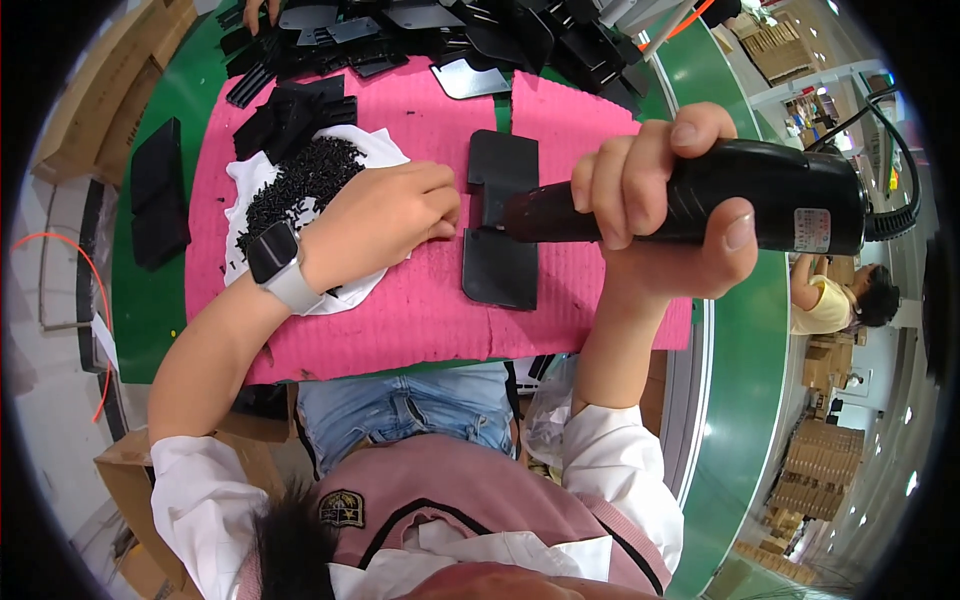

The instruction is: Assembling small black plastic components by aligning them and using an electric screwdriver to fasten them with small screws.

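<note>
My right hand (640,190) grips a black corded electric screwdriver (785,190) that lies nearly level, its tip pointing left. The tip end is over the narrow middle of a black two-panel plastic part (502,272) flat on the pink mat (420,320). My left hand (395,215) is just left of that part, its fingers curled together; what they hold, if anything, is hidden. Under and beyond the left wrist, a heap of small black screws (300,180) rests on a white cloth (365,290).
Many black plastic parts (500,40) are piled along the far edge, with several more (295,115) beside the screws. Two-panel black pieces (160,195) lie at the left on the green table (735,350). Another person's hand (262,12) shows at the far left.
</note>
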The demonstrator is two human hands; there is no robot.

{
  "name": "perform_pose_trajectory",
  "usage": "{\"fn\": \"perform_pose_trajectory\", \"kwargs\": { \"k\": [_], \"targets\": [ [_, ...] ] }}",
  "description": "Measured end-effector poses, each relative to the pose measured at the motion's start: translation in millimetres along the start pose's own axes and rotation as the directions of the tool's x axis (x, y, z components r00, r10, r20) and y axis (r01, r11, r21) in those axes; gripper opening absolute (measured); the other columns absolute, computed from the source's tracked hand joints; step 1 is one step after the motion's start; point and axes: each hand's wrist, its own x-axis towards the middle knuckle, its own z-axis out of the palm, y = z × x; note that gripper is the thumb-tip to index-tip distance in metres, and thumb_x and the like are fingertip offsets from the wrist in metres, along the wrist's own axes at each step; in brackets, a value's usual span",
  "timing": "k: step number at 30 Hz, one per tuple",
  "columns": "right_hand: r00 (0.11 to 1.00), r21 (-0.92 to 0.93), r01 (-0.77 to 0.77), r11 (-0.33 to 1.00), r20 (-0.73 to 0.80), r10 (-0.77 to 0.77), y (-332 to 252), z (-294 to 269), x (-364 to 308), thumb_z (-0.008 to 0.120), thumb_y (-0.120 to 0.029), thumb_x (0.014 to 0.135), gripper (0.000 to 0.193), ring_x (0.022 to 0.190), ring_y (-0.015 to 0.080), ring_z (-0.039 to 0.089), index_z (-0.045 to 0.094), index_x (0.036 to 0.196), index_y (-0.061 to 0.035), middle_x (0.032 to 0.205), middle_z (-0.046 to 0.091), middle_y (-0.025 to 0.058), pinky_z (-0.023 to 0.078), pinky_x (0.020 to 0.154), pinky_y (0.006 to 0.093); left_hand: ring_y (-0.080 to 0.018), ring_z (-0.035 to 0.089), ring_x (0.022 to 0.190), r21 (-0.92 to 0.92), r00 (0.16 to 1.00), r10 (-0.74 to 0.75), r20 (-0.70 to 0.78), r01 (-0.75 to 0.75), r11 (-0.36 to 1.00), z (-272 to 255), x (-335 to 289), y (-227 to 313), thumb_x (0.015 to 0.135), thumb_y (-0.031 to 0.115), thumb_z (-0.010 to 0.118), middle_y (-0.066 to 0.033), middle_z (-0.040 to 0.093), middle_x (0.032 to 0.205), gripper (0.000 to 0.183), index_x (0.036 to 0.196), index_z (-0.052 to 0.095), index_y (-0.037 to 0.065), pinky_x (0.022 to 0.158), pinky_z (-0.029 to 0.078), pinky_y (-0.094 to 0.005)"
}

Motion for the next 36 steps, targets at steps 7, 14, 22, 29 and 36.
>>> {"fn": "perform_pose_trajectory", "kwargs": {
  "k": [7,14,22,29,36],
  "targets": [
    [0.978,0.106,0.182,0.977,-0.126,-0.169,-9,-9,-8,0.046,-0.049,0.09,0.047,0.049,0.0157,0.046,0.047,0.113,-0.0078,0.065,0.048,0.003,0.043,0.06,0.0359,-0.013,0.063,0.074,-0.858,0.883,-0.455,0.116,0.32,0.401,-20,5,32,0.089,0.003,0.056,-0.0101,0.065,0.086,0.014,0.098,0.061,-0.006,0.07,0.051,-0.0256],
    [0.956,0.182,0.232,0.956,-0.224,-0.189,-4,-13,-11,0.046,-0.048,0.09,0.046,0.048,0.016,0.046,0.049,0.112,-0.008,0.065,0.049,0.0035,0.043,0.06,0.0368,-0.0163,0.066,0.079,-0.927,0.863,-0.479,0.162,0.3,0.226,-16,4,32,0.085,0.0,0.063,-0.0126,0.066,0.089,0.016,0.1,0.062,-0.007,0.074,0.055,-0.0264],
    [0.971,0.175,0.173,0.969,-0.193,-0.138,1,-11,-9,0.044,-0.044,0.092,0.041,0.047,0.0143,0.047,0.051,0.111,-0.0075,0.063,0.049,0.003,0.044,0.056,0.0362,-0.0171,0.067,0.079,-0.858,0.868,-0.472,0.155,0.356,0.372,-18,3,38,0.082,-0.003,0.065,-0.0121,0.066,0.087,0.025,0.106,0.059,-0.006,0.074,0.055,-0.0261],
    [0.984,-0.01,0.047,0.999,-0.171,-0.049,-28,-37,-5,0.045,-0.035,0.09,0.036,0.043,0.0144,0.043,0.051,0.107,-0.0045,0.057,0.046,0.0042,0.04,0.05,0.0327,-0.0262,0.059,0.101,-0.416,0.952,-0.247,-0.18,0.154,0.896,-8,8,50,0.072,0.018,0.076,-0.0141,0.058,0.115,0.052,0.117,0.054,0.002,0.086,0.048,-0.0371],
    [0.974,-0.26,-0.081,0.962,-0.224,0.022,-20,-42,-8,0.046,-0.036,0.089,0.038,0.043,0.013,0.04,0.05,0.106,-0.0024,0.06,0.046,0.0038,0.041,0.054,0.0327,-0.0334,0.051,0.114,0.044,0.997,0.005,-0.073,-0.002,0.999,3,5,43,0.071,0.019,0.073,-0.0152,0.053,0.125,0.051,0.115,0.054,-0.001,0.094,0.043,-0.0403]
  ]
}}
